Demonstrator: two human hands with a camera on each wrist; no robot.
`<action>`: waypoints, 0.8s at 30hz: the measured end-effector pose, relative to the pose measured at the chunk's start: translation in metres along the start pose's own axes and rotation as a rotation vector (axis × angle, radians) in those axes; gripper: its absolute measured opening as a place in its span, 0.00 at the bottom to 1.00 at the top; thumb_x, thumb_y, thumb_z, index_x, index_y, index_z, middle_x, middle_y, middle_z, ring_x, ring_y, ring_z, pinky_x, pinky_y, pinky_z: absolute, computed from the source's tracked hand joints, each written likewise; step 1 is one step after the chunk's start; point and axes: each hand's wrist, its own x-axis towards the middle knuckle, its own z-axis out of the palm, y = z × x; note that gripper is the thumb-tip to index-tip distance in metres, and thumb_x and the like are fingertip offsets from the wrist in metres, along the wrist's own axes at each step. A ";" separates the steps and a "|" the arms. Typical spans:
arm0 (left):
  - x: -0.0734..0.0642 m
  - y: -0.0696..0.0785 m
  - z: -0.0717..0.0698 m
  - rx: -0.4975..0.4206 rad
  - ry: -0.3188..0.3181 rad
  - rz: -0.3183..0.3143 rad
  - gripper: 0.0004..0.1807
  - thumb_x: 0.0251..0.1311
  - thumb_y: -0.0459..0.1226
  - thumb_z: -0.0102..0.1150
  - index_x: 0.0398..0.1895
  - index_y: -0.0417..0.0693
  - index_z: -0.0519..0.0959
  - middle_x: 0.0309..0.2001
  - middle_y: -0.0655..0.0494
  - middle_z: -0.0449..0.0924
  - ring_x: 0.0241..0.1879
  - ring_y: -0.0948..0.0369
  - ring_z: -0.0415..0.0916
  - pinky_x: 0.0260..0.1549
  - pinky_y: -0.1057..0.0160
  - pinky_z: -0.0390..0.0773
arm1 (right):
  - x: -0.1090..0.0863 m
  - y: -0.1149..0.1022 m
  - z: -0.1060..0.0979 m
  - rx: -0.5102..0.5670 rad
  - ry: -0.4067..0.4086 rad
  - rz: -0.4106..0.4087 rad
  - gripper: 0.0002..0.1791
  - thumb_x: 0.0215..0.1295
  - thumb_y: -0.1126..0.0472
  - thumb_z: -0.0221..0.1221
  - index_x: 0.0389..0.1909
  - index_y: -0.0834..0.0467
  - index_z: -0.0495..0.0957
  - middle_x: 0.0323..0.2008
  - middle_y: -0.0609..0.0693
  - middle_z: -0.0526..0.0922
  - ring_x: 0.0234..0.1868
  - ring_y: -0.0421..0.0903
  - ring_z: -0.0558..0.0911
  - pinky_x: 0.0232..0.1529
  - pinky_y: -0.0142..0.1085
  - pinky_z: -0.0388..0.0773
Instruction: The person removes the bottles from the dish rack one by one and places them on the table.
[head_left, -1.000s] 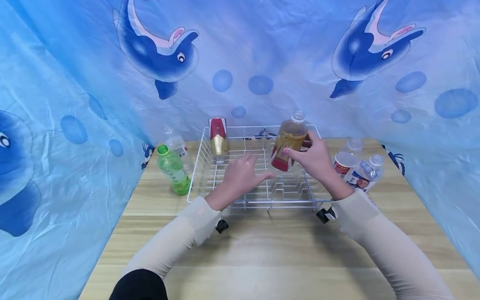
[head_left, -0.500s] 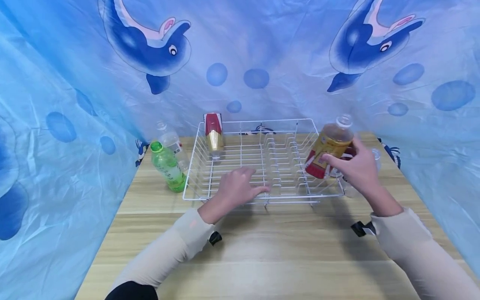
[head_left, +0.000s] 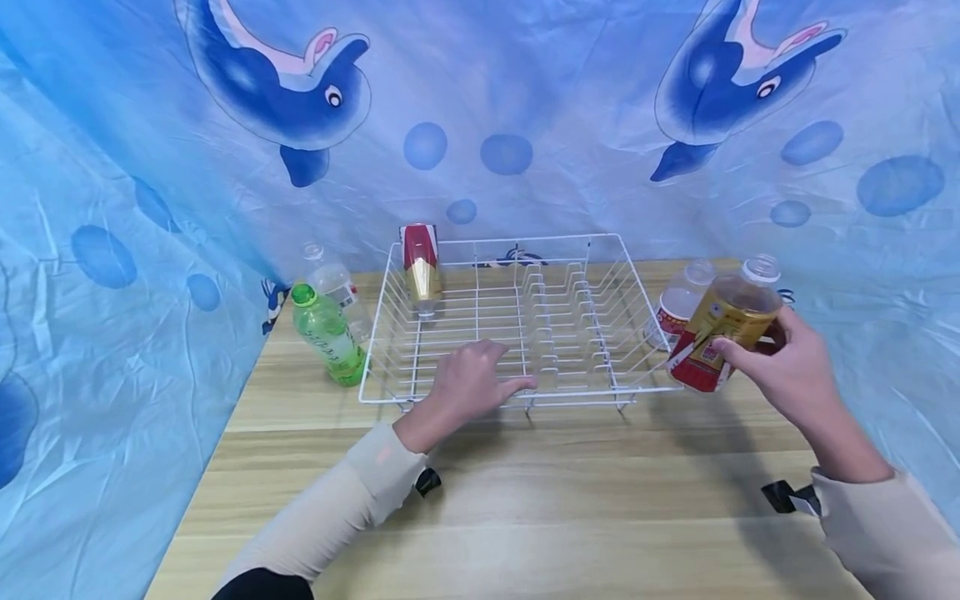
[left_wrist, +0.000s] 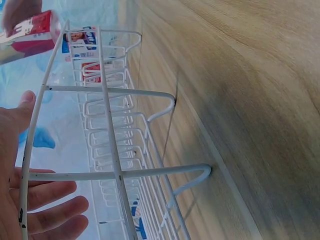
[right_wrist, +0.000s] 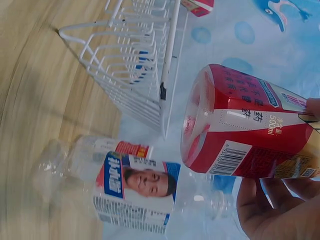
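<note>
My right hand (head_left: 798, 375) grips a plastic bottle with a red and gold label (head_left: 716, 337), tilted, off the rack's right front corner. In the right wrist view the base of this bottle (right_wrist: 200, 120) faces the camera. My left hand (head_left: 461, 383) is at the front rim of the white wire dish rack (head_left: 540, 392), thumb pointing right. From the left wrist, its loose fingers (left_wrist: 60, 220) show behind the rim wire, curled around nothing. Another red and gold bottle (head_left: 422, 271) leans inside the rack's back left corner.
Left of the rack stand a green bottle (head_left: 330, 337) and a clear bottle (head_left: 333, 283). Right of it stands a clear bottle with a red label (head_left: 675, 304); the right wrist view also shows a bottle with a portrait label (right_wrist: 137, 187). A blue dolphin-print sheet (head_left: 480, 100) surrounds the table.
My right hand has carried the red and gold bottle from over the rack rightward and nearer, beside the bottles there. My left hand stays near the front rim. The head view has shifted slightly.
</note>
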 end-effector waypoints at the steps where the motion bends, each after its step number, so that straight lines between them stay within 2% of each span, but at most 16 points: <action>1: 0.000 0.000 0.000 -0.004 0.002 -0.002 0.40 0.46 0.73 0.52 0.42 0.49 0.84 0.30 0.54 0.82 0.16 0.64 0.67 0.07 0.69 0.62 | -0.001 0.000 -0.002 0.000 0.005 0.000 0.30 0.59 0.57 0.66 0.61 0.56 0.67 0.45 0.42 0.73 0.41 0.31 0.75 0.33 0.17 0.73; 7: -0.001 -0.002 0.000 -0.009 0.001 -0.015 0.40 0.46 0.72 0.54 0.43 0.48 0.84 0.31 0.54 0.83 0.15 0.64 0.67 0.08 0.69 0.63 | -0.005 0.003 -0.010 0.001 0.017 0.009 0.30 0.59 0.57 0.66 0.61 0.55 0.68 0.46 0.42 0.73 0.41 0.32 0.75 0.33 0.18 0.74; 12: -0.002 -0.002 0.001 -0.008 0.021 -0.003 0.40 0.46 0.73 0.53 0.43 0.49 0.84 0.32 0.54 0.84 0.16 0.65 0.69 0.08 0.70 0.64 | -0.010 0.009 -0.017 -0.022 0.033 0.032 0.31 0.60 0.55 0.65 0.63 0.54 0.67 0.48 0.43 0.72 0.41 0.33 0.73 0.33 0.17 0.72; 20: -0.002 -0.002 0.002 -0.042 0.045 0.016 0.39 0.45 0.70 0.57 0.42 0.47 0.84 0.30 0.53 0.83 0.17 0.63 0.71 0.08 0.69 0.65 | -0.020 0.022 -0.034 -0.043 0.064 0.087 0.31 0.59 0.55 0.65 0.62 0.51 0.66 0.45 0.36 0.70 0.39 0.31 0.73 0.30 0.17 0.73; 24: -0.002 -0.002 0.003 -0.050 0.062 0.027 0.38 0.45 0.69 0.59 0.41 0.46 0.84 0.30 0.52 0.83 0.17 0.62 0.73 0.09 0.68 0.66 | -0.022 0.029 -0.042 -0.068 0.107 0.108 0.31 0.59 0.55 0.65 0.63 0.51 0.67 0.44 0.34 0.69 0.39 0.30 0.71 0.28 0.17 0.71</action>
